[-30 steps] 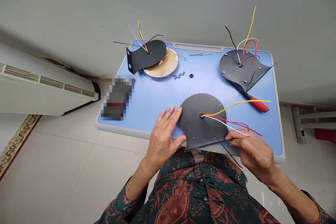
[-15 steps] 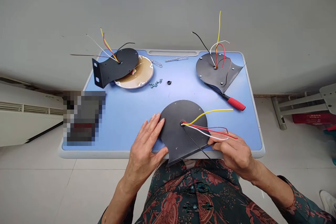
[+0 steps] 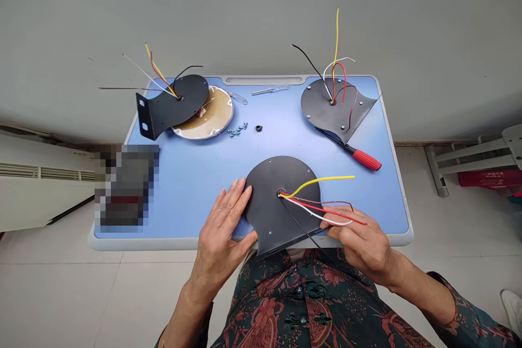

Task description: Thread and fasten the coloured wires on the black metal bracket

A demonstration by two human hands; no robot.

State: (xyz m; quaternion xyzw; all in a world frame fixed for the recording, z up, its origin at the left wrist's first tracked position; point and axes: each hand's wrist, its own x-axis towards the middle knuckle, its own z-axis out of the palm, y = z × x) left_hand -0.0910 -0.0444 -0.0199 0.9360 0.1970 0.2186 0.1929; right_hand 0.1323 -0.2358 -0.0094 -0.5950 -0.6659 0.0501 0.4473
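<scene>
A black metal bracket plate (image 3: 261,201), round with a flared bent end toward me, lies at the table's front edge. Yellow, red, brown, white and black wires (image 3: 316,179) come out of its centre hole. Along its left rim rests my left hand (image 3: 224,223), fingers stretched out and thumb against the lower corner, gripping the edge. My right hand (image 3: 361,236) pinches the right corner of the flared end; its fingertips are partly hidden. The loose wire ends cross above that hand. Small screw holes show near the plate's rim.
Back left, a similar bracket (image 3: 190,99) leans on a round tan-faced disc (image 3: 218,114). Several screws (image 3: 237,130), a black grommet (image 3: 259,128) and a clear-handled screwdriver (image 3: 269,90) lie mid-table. Back right, another wired bracket (image 3: 326,111) rests by a red-handled tool (image 3: 367,159).
The view has shifted slightly, moving the far things a little left. The yellow wire's free end sits slightly lower. Both hands keep their hold on the bracket plate.
</scene>
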